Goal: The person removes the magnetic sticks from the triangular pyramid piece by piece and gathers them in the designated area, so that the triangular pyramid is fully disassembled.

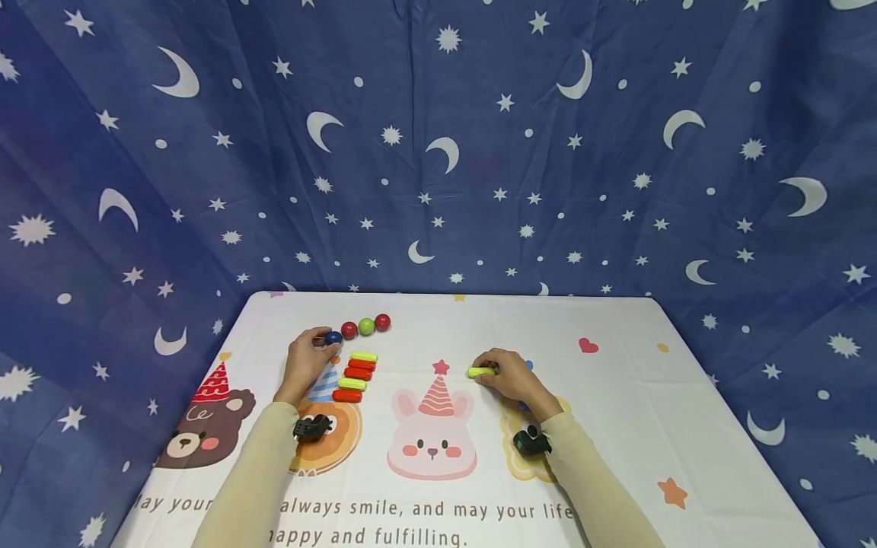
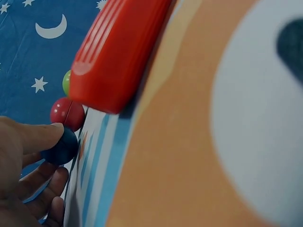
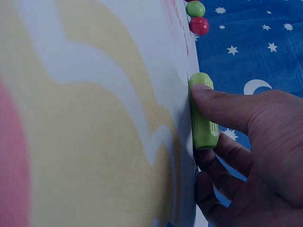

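At the left end of a row of balls, my left hand point(image 1: 306, 364) pinches a dark blue ball point(image 2: 62, 146) between thumb and fingers. Beside it in the row come a red ball point(image 1: 349, 330), a green ball point(image 1: 366, 326) and another red ball point(image 1: 383, 322). My right hand point(image 1: 508, 374) holds a yellow-green ribbed bar point(image 3: 204, 113), its thumb on one side and fingers behind, right of the table's middle. Near the left hand lies a column of similar bars, red point(image 1: 347, 396) and yellow-green point(image 1: 352, 384).
A white printed cloth point(image 1: 603, 426) with cartoon animals and lettering covers the table. Behind it hangs a blue curtain point(image 1: 479, 152) with moons and stars. Small blue patches point(image 1: 529, 365) show beside the right hand; whether they are print or objects is unclear.
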{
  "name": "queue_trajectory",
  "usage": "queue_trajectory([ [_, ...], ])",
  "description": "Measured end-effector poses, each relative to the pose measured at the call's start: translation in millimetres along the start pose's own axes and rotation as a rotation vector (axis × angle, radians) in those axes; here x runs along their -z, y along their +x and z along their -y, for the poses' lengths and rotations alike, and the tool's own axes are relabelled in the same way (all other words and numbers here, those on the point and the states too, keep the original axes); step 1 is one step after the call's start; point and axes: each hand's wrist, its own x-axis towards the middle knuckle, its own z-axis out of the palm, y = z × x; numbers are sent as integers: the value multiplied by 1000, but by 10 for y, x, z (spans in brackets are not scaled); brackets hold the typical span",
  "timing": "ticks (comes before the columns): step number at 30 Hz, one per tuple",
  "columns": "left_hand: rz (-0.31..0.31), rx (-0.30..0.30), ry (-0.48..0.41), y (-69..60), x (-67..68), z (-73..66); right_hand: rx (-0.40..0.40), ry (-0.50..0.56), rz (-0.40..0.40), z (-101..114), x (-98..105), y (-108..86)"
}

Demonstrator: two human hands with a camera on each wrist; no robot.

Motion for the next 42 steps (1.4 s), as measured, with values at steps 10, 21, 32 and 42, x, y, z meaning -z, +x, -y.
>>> queue_trajectory([
  [10,-69,-57,9,-36,35,-14,19,-24,11,-5,16,-15],
  [21,-124,-280,-69,-196,-25,-353,-2,-30,7,-42,98,-68],
  [32,20,-366,-84,-433,-425,-677,11,-20,-5,-78,108,-73],
  [42,269,-354,-69,-515,-934,-872,-10,0,9,11,51,-17],
])
